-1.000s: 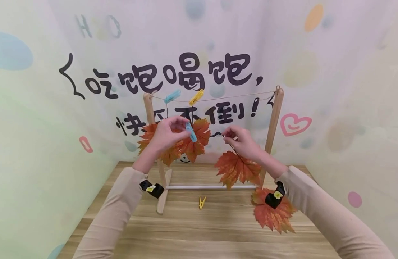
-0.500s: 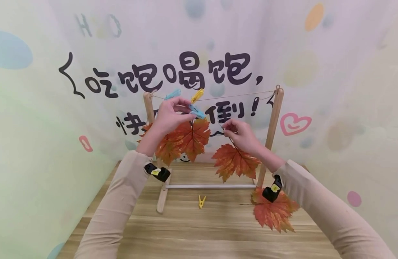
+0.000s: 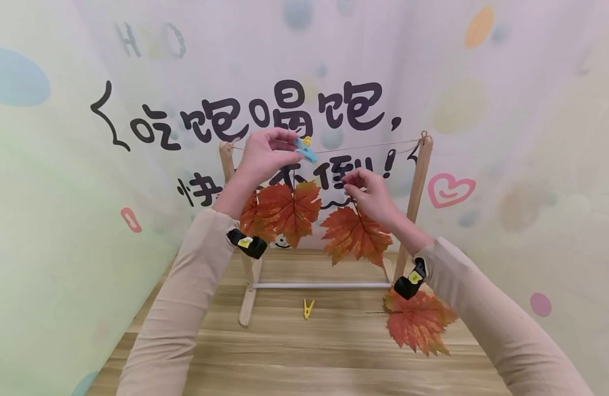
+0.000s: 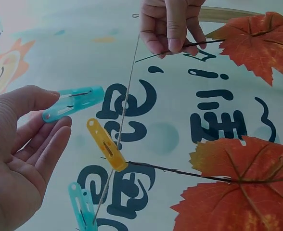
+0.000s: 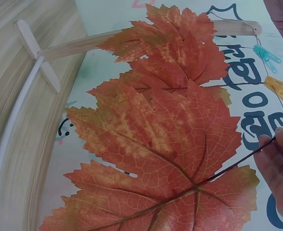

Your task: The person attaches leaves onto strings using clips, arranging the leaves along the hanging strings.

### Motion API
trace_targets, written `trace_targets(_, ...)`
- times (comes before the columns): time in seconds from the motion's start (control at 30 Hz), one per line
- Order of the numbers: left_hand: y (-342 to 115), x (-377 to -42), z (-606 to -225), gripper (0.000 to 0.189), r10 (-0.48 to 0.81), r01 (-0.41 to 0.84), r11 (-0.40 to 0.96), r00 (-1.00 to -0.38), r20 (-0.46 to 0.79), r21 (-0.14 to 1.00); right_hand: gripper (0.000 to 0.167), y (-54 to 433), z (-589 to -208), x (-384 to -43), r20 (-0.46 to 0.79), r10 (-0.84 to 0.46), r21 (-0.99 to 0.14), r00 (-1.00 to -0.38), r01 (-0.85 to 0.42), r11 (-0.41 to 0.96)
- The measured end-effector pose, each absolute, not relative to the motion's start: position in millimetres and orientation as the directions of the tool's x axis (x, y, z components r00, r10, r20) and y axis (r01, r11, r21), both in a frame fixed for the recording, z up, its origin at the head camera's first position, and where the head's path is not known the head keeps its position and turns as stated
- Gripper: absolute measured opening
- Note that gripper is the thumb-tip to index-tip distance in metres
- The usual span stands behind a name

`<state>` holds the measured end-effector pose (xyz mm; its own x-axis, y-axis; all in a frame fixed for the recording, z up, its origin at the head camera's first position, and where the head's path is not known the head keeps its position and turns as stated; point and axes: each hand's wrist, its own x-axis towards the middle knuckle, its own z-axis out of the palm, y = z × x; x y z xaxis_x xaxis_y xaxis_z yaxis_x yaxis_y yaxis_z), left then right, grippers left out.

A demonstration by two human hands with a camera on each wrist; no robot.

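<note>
Left hand (image 3: 267,154) is pinching a blue clothespin (image 3: 306,149) near the twine (image 3: 354,147) in the head view, while the right hand (image 3: 371,198) is holding a maple leaf (image 3: 358,236) below it. Lower than the twine, a yellow clothespin (image 3: 308,309) and a spare leaf (image 3: 418,322) are lying on the table (image 3: 284,352).

From the left wrist, thumb and fingers are pressing one end of the blue clothespin, apparently leaving the other pointing towards the twine. An orange-yellow clothespin (image 4: 106,144) is biting the twine, suspending a hanging leaf (image 4: 247,187) by its stem.

From the right wrist, fingertips are gripping the held leaf's stem (image 5: 237,163) near the twine, seemingly leaving the blade uncovered.
</note>
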<state>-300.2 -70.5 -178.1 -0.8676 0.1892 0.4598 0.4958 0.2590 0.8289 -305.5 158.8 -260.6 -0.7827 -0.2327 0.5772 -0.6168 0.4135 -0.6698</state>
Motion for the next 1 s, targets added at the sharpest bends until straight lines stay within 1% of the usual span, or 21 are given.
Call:
trace_targets(0.2,-65,-307,-164,0.031,0.188,0.521,0.286,-0.853,0.486,0.804,0.013,155,-254,-311,0.59,-0.187,-0.684,-0.786,-0.609,0.402)
trace_targets(0.47,-59,-314,-157,0.032,0.201,0.507,0.338,-0.862,0.466,0.793,0.014,146,-252,-316,0.551,-0.147,-0.74,-0.821,-0.563,0.369)
trace_targets(0.73,-57,-325,-156,0.034,0.18,0.471,0.356,-0.882,0.436,0.807,0.017,140,-248,-325,0.518,-0.061,-0.805,-0.853,-0.51,0.304)
trace_targets(1.0,-50,-334,-159,0.029,0.206,0.494,0.386,-0.869,0.45,0.779,0.018,131,-241,-324,0.465,0.009,-0.867,-0.885,-0.453,0.21)
